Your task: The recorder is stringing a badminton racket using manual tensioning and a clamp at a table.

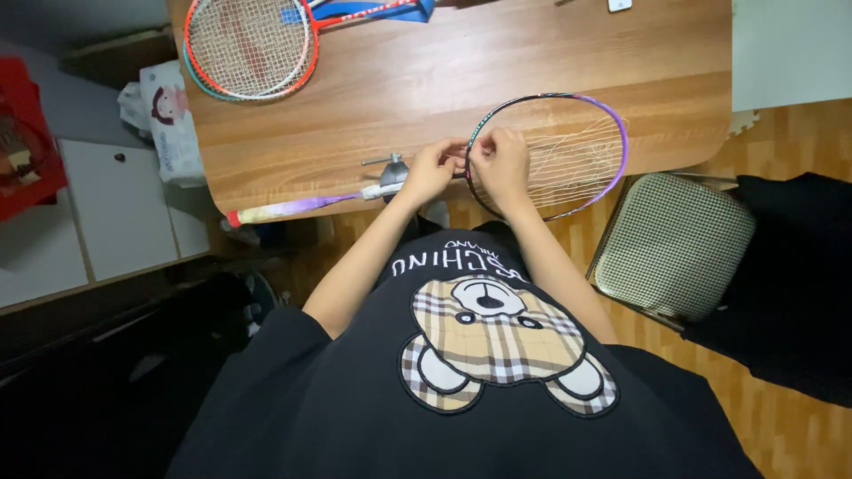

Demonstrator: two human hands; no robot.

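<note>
A purple and black badminton racket (593,108) lies at the near edge of the wooden table (497,62), its head partly strung with loose white strings (572,153) and its pale grip (284,209) pointing left. My left hand (430,168) and my right hand (501,161) meet at the left side of the racket head's frame. Both pinch the frame and string there with closed fingers. A metal clamp (390,168) stands by the racket's throat, just left of my left hand.
A red and white racket (250,46) lies on top of another at the table's far left. A checked stool (673,241) stands at the right on the wood floor. A white bag (169,120) hangs by the table's left end, beside white cabinets (115,208).
</note>
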